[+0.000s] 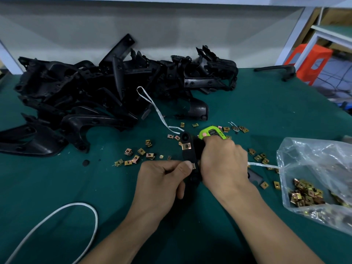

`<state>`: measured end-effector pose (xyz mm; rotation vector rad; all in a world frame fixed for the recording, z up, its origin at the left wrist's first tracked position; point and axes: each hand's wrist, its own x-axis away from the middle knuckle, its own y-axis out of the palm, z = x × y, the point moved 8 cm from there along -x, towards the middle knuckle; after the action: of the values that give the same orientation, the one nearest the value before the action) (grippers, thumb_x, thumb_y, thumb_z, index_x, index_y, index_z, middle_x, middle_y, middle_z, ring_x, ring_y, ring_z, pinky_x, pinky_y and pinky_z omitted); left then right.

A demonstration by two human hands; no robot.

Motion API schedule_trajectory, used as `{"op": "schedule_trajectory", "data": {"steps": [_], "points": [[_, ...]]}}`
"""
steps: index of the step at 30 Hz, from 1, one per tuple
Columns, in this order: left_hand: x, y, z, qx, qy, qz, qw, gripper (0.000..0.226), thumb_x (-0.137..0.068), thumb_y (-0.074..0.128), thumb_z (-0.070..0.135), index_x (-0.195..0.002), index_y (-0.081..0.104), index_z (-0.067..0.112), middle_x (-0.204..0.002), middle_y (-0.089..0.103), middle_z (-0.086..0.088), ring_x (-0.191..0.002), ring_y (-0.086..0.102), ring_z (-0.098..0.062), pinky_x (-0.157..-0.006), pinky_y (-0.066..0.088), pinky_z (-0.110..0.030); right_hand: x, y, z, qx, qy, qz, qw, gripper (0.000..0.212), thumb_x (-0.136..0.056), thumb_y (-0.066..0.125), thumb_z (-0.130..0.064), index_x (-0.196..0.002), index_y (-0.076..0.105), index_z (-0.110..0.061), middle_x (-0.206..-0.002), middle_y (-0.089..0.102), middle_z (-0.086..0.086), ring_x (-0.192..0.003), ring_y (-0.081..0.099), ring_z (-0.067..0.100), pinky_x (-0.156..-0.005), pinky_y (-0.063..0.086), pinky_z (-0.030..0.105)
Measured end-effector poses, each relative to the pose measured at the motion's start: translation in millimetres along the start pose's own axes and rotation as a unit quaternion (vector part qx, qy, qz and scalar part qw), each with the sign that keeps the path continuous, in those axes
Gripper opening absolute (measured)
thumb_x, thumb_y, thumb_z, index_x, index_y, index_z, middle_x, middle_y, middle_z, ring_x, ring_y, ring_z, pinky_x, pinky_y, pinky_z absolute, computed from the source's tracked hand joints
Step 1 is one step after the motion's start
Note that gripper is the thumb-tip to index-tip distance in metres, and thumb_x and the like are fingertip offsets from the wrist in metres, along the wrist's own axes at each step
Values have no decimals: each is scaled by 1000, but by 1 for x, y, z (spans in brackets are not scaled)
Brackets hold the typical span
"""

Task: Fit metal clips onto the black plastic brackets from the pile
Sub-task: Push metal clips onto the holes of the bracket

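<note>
L hand (163, 180) – clip (193, 165); R hand (222, 161) – bracket (191, 156)

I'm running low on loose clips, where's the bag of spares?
In the head view, the clear plastic bag lies on the green table, far right, beside the right hand.

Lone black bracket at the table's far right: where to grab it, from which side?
Pinch the lone bracket across its long thin bar, mid-length, coming from above. It lies flat on the green mat, apart from the pile, so both edges of the bar are free; the bent right end is bulkier.
</note>
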<state>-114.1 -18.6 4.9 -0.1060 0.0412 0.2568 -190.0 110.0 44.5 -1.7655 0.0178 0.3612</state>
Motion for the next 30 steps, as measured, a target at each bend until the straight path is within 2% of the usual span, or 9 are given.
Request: {"op": "schedule_trajectory", "data": {"steps": [3, 8, 12, 15, 17, 20, 24, 27, 30], "points": [[-6, 1, 1, 68, -25, -23, 997, 51, -90, 66, 37, -45, 58, 14, -40, 47, -3, -47, 38, -10, -51, 35, -15, -3, 0, 0, -30, 13, -24, 999, 22, -80, 51, -2, -87, 52, -23, -83, 59, 4, -80, 61, 37, -65, 33, 34], [-10, 6, -2, 175, -66, -114, 976, 45, -81, 74, 41, -48, 56, 16, -41, 43, -3, -46, 34, -14, -57, 25, -34, 3, -6, -1, -77, 7, -33, 996, 22, -78, 61, -7, -83, 49, -24, -82, 63, 5, -69, 46, 32, -65, 34, 33], [-12, 3, 0, 159, -26, -130, 978, 40, -72, 82, 50, -50, 64, 21, -40, 46, 1, -42, 38, -9, -52, 33, -22, 6, -7, -9, -75, -5, -46, 996, 18, -75, 69, -17, -78, 53, -25, -79, 66, 2, -74, 61, 32, -63, 36, 31], [-12, -9, 9, 132, 32, -68, 988, 37, -67, 85, 59, -63, 74, 24, -51, 60, 2, -47, 51, -9, -56, 43, -17, 5, -7, -11, -84, -1, -56, 995, 17, -72, 71, -17, -82, 59, -25, -79, 67, 1, -79, 65, 32, -64, 40, 31], [-11, -18, 16, 58, 58, 9, 997, 24, -72, 88, 37, -95, 80, 33, -79, 76, 7, -71, 68, -6, -72, 53, -18, 2, -5, -6, -76, 11, -67, 995, 18, -73, 69, -16, -85, 59, -24, -84, 66, 3, -84, 65, 35, -65, 39, 31], [0, -16, 32, -69, 78, 61, 993, 67, -81, 81, 6, -126, 61, 52, -114, 68, 35, -110, 60, 15, -95, 42, -3, -1, -9, 0, -45, 37, -72, 996, 18, -78, 66, -13, -84, 54, -24, -92, 67, 7, -90, 66, 35, -66, 37, 31], [14, -3, 44, -86, 53, 96, 990, 64, -84, 81, 17, -130, 54, 52, -98, 53, 59, -101, 50, 33, -84, 31, 11, -2, -13, -8, -13, 49, -84, 995, 12, -84, 60, -11, -83, 52, -20, -96, 68, 7, -92, 68, 32, -66, 39, 32], [12, -1, 49, -57, 32, 144, 987, 64, -80, 83, 7, -130, 62, 41, -86, 54, 58, -94, 55, 31, -84, 34, 9, -3, -26, -11, 23, 50, -61, 997, 15, -89, 54, -6, -97, 63, -15, -100, 69, 7, -94, 69, 30, -66, 38, 31], [5, 6, 63, -32, 47, 138, 989, 61, -84, 76, -3, -129, 65, 36, -93, 61, 51, -99, 60, 24, -87, 38, 6, -1, -43, -4, 9, 59, -48, 997, 9, -85, 63, -13, -92, 62, -20, -95, 69, 4, -90, 69, 29, -64, 37, 29]]}}
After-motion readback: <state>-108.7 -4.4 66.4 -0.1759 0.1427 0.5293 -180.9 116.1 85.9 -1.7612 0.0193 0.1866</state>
